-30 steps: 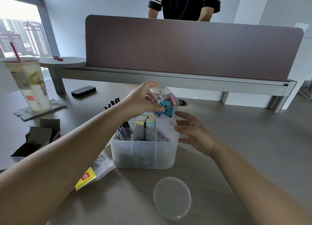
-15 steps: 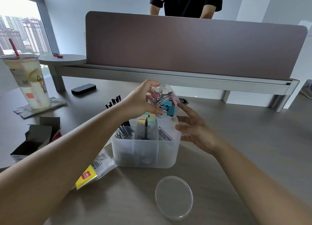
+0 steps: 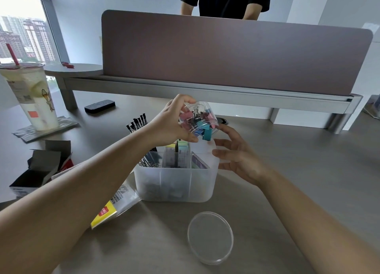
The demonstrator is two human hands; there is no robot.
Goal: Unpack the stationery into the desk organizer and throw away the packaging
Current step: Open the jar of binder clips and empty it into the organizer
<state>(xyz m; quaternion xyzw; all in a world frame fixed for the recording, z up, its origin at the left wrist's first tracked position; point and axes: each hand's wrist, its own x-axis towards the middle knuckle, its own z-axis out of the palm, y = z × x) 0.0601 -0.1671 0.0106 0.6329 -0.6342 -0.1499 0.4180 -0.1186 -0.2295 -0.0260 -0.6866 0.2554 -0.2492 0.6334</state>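
Observation:
My left hand (image 3: pixel 171 122) grips a clear round tub of coloured binder clips (image 3: pixel 200 120), tilted mouth-down over the translucent desk organizer (image 3: pixel 174 185). A teal clip (image 3: pixel 206 135) sticks out of the tub's mouth. My right hand (image 3: pixel 239 157) hovers with spread fingers at the organizer's right rear corner, just below the tub. The organizer holds sticky notes (image 3: pixel 181 148), paper clips (image 3: pixel 149 163) and black pens (image 3: pixel 137 122). The tub's clear lid (image 3: pixel 210 237) lies on the desk in front of the organizer.
A yellow-labelled plastic wrapper (image 3: pixel 115 207) lies left of the organizer, an open black carton (image 3: pixel 41 168) further left. A tall drink cup (image 3: pixel 30 96) and a black eraser block (image 3: pixel 99 106) stand at the back left. A person (image 3: pixel 226 0) stands behind the divider panel (image 3: pixel 236 53).
My left hand has tilted the tub further over the organizer, and a teal clip now pokes out of its mouth. My right hand has risen closer to the tub.

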